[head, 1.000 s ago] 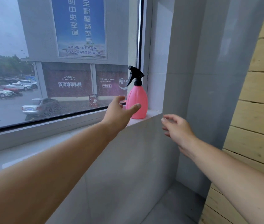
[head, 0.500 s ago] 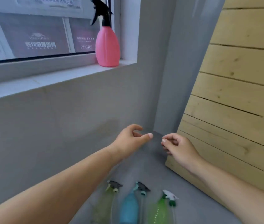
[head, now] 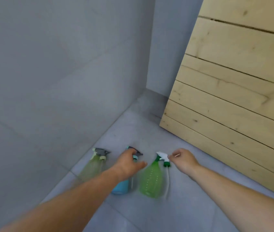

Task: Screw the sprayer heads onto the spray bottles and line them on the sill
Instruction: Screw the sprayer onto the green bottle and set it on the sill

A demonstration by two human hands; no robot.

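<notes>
Three spray bottles lie on the grey floor near the wall corner. A pale green bottle (head: pixel 91 166) with a grey sprayer head is at the left. A blue bottle (head: pixel 122 187) lies in the middle, mostly hidden under my left hand (head: pixel 128 164), which hovers over it with fingers apart. A bright green bottle (head: pixel 150 178) lies to the right, with a white and green sprayer head (head: pixel 163 158) and its tube loose beside it. My right hand (head: pixel 184 160) is just right of that head, fingers curled and close to it, holding nothing.
A grey tiled wall (head: pixel 57 72) rises at the left and behind. A pale wooden plank panel (head: pixel 233 89) leans at the right, its bottom edge on the floor (head: pixel 191 206) near my right hand. The window sill is out of view.
The view has dropped from the sill and the pink bottle to the floor. Both hands have moved down to the bottles lying there.
</notes>
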